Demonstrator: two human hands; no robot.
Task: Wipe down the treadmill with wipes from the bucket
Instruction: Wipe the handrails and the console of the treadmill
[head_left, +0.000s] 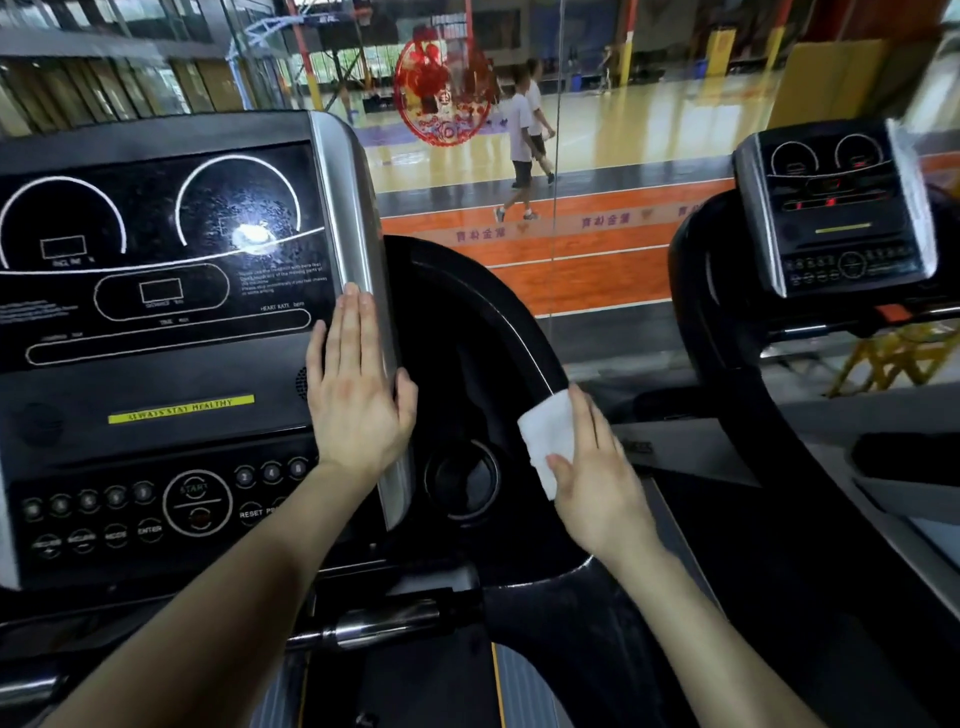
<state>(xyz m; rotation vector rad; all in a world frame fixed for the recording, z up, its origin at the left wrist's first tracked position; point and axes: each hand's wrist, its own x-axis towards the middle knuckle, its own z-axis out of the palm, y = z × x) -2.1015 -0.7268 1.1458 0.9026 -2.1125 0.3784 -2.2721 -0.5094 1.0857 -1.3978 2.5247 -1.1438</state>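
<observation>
The treadmill console (156, 322) fills the left of the head view, a black panel with dials, buttons and a silver right edge. My left hand (356, 389) lies flat with straight fingers on that silver edge. My right hand (592, 478) presses a white wipe (548, 436) against the black curved side arm (493, 332) of the treadmill, just right of a round cup holder (462, 478). The fingers lie fairly straight over the wipe and the thumb rests on its lower edge. No bucket is in view.
A second treadmill console (841, 208) stands at the right. Beyond a glass wall (558, 218) lies a sports court with people walking. A chrome handlebar (379, 626) runs below the console, and the belt (441, 691) lies underneath.
</observation>
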